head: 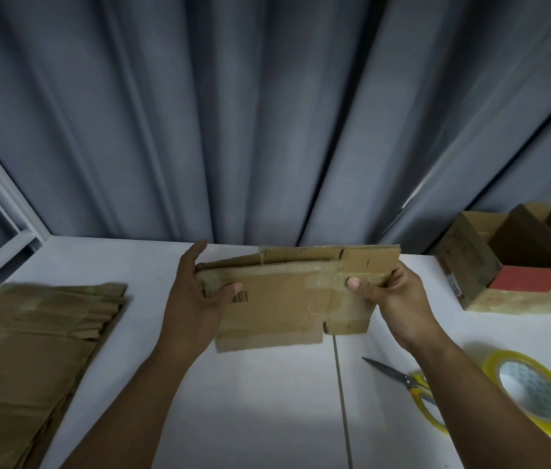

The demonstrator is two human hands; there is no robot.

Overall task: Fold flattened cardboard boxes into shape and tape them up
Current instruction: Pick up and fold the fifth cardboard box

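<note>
Holding one flat box (287,299) up over the far middle of the table (250,418), close to the far edge; cannot tell whether the bottom flaps touch the top. Gripping its left edge with the left hand (196,292), thumb on the front by the barcode (239,297), fingers behind. Pinching the upper right corner with the right hand (385,292), thumb in front, fingers behind. Not yet opened: flat, with only a slight gap along the top.

Probably at the opening step. Best done by pushing the two side creases toward each other to pop the sleeve square, not by tugging flaps. Looks worn, with old tape patches on the front, so likely soft and apt to buckle; go gently. Then set down, fold the bottom flaps in, hold shut for taping.

Around:
- Stack of flat boxes (30,350) at the left edge, well apart.
- Scissors (399,377) and tape roll (531,390) near the right front corner, touching or just beside, partly under the right forearm; reachable only with a hand freed.
- Shaped boxes (470,265) at the far right corner, with a red item (526,279) in one.
- Grey curtain (267,113) behind the far edge.

Mind the scissors' tip, pointing toward the middle, when setting down.
</note>
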